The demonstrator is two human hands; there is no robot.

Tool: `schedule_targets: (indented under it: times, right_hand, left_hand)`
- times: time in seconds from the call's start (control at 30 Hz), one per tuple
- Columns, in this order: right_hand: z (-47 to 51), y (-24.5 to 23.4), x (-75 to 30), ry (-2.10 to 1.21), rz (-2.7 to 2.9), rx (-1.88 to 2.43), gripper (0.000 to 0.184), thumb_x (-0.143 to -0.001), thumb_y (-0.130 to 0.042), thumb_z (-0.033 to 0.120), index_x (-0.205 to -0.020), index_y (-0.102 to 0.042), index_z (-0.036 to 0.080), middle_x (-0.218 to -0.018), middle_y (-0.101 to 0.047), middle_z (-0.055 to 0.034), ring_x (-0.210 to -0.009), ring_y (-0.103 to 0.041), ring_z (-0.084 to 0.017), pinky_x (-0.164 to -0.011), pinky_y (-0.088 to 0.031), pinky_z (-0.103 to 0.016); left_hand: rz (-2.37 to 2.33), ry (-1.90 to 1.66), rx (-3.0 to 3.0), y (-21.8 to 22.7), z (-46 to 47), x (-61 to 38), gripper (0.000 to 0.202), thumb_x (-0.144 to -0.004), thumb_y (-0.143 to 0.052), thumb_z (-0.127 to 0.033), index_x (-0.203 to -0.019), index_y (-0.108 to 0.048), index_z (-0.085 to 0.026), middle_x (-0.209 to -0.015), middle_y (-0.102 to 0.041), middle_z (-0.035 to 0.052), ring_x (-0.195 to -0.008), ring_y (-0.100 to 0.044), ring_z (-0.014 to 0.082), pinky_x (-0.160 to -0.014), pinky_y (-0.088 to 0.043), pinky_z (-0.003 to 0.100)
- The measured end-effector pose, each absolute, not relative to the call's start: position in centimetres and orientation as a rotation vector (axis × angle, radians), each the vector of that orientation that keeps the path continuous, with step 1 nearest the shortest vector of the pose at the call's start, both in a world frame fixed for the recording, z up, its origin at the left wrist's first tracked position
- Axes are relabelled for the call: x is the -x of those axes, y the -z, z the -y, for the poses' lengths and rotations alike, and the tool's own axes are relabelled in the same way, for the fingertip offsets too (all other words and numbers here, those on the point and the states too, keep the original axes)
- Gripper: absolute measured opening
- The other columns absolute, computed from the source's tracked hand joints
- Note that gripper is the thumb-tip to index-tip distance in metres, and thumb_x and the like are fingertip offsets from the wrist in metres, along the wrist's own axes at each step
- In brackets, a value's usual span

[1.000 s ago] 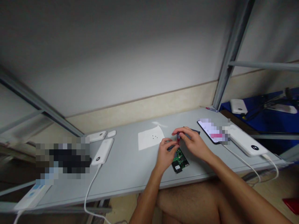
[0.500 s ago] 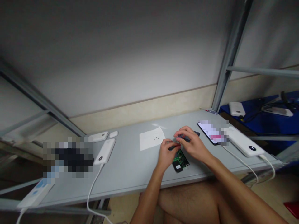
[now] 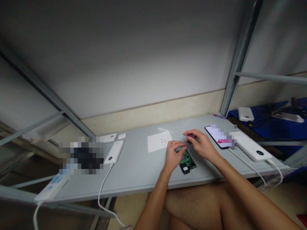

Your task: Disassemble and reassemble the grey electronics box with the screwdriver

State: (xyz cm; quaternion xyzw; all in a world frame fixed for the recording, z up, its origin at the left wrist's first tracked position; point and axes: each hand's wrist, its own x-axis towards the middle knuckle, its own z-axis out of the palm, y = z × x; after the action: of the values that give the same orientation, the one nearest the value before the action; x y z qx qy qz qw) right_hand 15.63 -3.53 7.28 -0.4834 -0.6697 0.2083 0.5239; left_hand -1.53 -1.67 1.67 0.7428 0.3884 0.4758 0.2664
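Observation:
A green circuit board (image 3: 188,159) with a black part and a white label lies on the table near its front edge. My left hand (image 3: 174,154) grips the board's far left end, where a dark grey edge shows beneath the fingers. My right hand (image 3: 198,142) is over the board's far end, fingertips pinched on a small screwdriver (image 3: 187,146). Its thin shaft points down to the board, close to my left fingertips; the tip is too small to make out. Several tiny dark screws (image 3: 163,140) rest on a white sheet of paper (image 3: 154,143) beyond my left hand.
A lit phone (image 3: 217,137) and a white power bank (image 3: 251,147) with a cable are at the right. Further white power banks (image 3: 114,152) and a small white case (image 3: 122,136) stand on the left of the grey table (image 3: 141,179). Metal posts (image 3: 231,86) frame the table.
My right hand has drawn its fingers into a pinch, and a thin shaft now shows below them. The dark piece seen beyond that hand is out of sight. The view has shifted slightly.

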Motion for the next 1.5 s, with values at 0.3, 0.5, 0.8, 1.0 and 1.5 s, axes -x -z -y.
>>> schedule_targets:
  times: [0.3, 0.5, 0.8, 1.0, 1.5]
  right_hand:
    - [3.8, -7.1, -17.1, -0.548, 1.405, 1.216, 0.023, -0.088, -0.062, 0.035, -0.1, -0.076, 0.021, -0.103, -0.076, -0.0084, -0.088, -0.071, -0.023, -0.078, -0.057, -0.036]
    - [3.9, -7.0, -17.7, -0.601, 1.241, 1.207, 0.027, -0.086, -0.069, 0.042, -0.101, -0.075, 0.021, -0.098, -0.074, -0.0078, -0.08, -0.071, -0.022, -0.074, -0.06, -0.037]
    - [4.9, -7.4, -18.1, -0.532, 1.084, 1.162, 0.029, -0.083, -0.072, 0.046, -0.097, -0.073, 0.02, -0.101, -0.073, -0.009, -0.082, -0.071, -0.023, -0.079, -0.064, -0.041]
    - [5.5, -7.5, -18.7, -0.422, 0.995, 1.218, 0.031, -0.085, -0.071, 0.046, -0.099, -0.072, 0.019, -0.103, -0.072, -0.0103, -0.087, -0.071, -0.024, -0.081, -0.062, -0.042]
    - [5.7, -7.4, -18.2, -0.488, 1.088, 1.152, 0.036, -0.087, -0.071, 0.052, -0.105, -0.071, 0.021, -0.09, -0.068, -0.0059, -0.078, -0.066, -0.021, -0.069, -0.06, -0.035]
  left_hand:
    - [-1.04, -1.198, -2.047, -2.2, 2.3, 2.0, 0.023, -0.088, -0.065, -0.011, -0.1, -0.079, -0.025, -0.108, -0.076, 0.0046, -0.111, -0.06, 0.0244, -0.106, -0.044, 0.045]
    - [-1.088, -1.188, -2.075, -1.7, 2.2, 1.9, 0.017, -0.084, -0.074, -0.016, -0.097, -0.08, -0.025, -0.111, -0.073, 0.0064, -0.114, -0.056, 0.0254, -0.105, -0.045, 0.045]
    - [-1.376, -1.329, -2.049, -1.3, 1.5, 4.1, 0.012, -0.089, -0.071, -0.017, -0.087, -0.08, -0.025, -0.106, -0.074, 0.0053, -0.111, -0.054, 0.0271, -0.107, -0.042, 0.049]
    - [-1.78, -1.15, -2.3, -2.7, -0.9, 12.5, 0.013, -0.089, -0.07, -0.023, -0.087, -0.082, -0.027, -0.118, -0.072, 0.0079, -0.117, -0.047, 0.0357, -0.103, -0.043, 0.053]
    - [-1.607, -1.435, -2.256, -2.3, 3.0, 11.4, 0.032, -0.102, -0.05, -0.027, -0.122, -0.075, -0.028, -0.114, -0.073, 0.0097, -0.111, -0.059, 0.0296, -0.102, -0.05, 0.049]
